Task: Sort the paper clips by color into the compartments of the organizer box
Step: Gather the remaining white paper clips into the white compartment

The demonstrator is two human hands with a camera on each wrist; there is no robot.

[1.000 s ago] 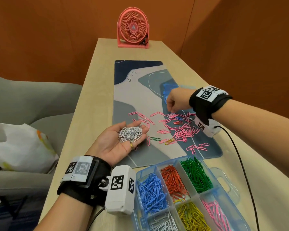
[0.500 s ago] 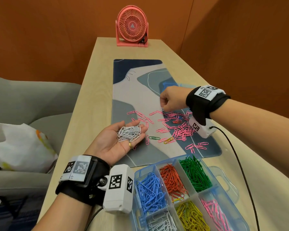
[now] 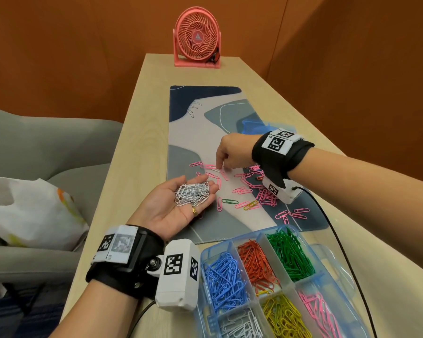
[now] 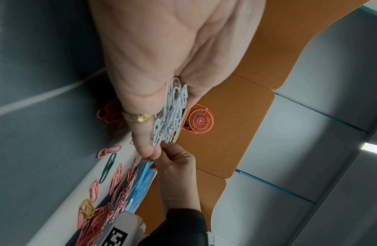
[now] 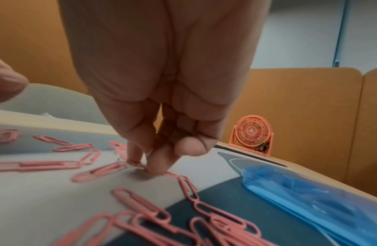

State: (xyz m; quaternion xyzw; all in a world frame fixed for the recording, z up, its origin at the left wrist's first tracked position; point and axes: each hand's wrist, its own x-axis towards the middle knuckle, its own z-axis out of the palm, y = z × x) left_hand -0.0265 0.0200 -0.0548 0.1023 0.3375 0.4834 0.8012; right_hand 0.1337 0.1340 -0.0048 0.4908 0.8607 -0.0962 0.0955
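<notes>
My left hand [image 3: 174, 211] lies palm up over the table's left side, fingers relaxed, carrying a pile of white paper clips [image 3: 193, 193], which shows again as white clips [image 4: 170, 113] in the left wrist view. My right hand [image 3: 219, 167] reaches down to the mat among loose pink clips [image 3: 266, 193]. In the right wrist view its thumb and fingertips [image 5: 158, 166] pinch a white clip [image 5: 148, 152] against the mat. A green clip [image 3: 230, 201] and a yellow clip [image 3: 250, 205] lie among the pink ones. The organizer box [image 3: 230, 241] stands near me, holding blue, orange, green, white, yellow and pink clips in separate compartments.
The patterned desk mat [image 3: 205, 113] covers the table's middle. A blue plastic bag [image 3: 254, 125] lies behind my right wrist. A pink fan [image 3: 197, 37] stands at the far end. A grey sofa [image 3: 34, 147] with a white bag [image 3: 22, 211] is left. A black cable [image 3: 340, 240] runs past the box.
My right hand has moved left across the mat, from the middle of the pink clips to their left edge, and lowered its fingertips there. The left hand has stayed put.
</notes>
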